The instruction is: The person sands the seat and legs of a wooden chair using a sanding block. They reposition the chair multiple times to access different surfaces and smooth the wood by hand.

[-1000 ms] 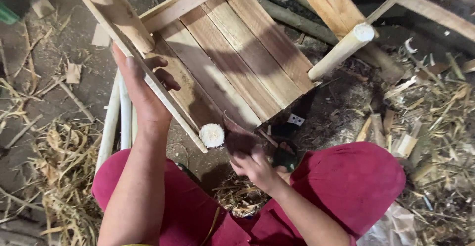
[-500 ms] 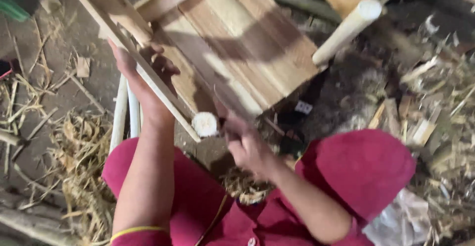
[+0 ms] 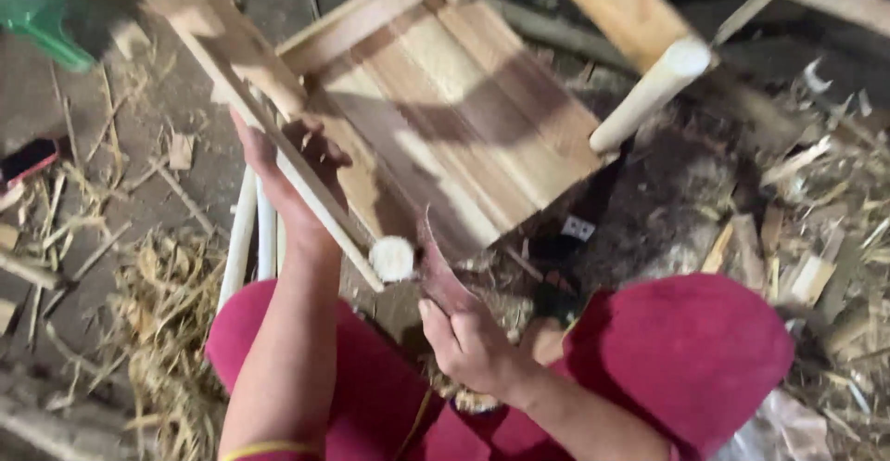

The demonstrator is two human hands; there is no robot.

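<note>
Beside the round leg end (image 3: 392,258), curved blade (image 3: 436,266) pointing up-left, right hand (image 3: 473,345) grip clenched on it

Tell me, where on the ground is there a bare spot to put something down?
The barest patch is the dirt floor at upper left, between the green object and the wooden frame. Straw crowds the lower left, wood scraps the right. The left hand grips the frame's rail; the right hand holds a curved blade.
</note>
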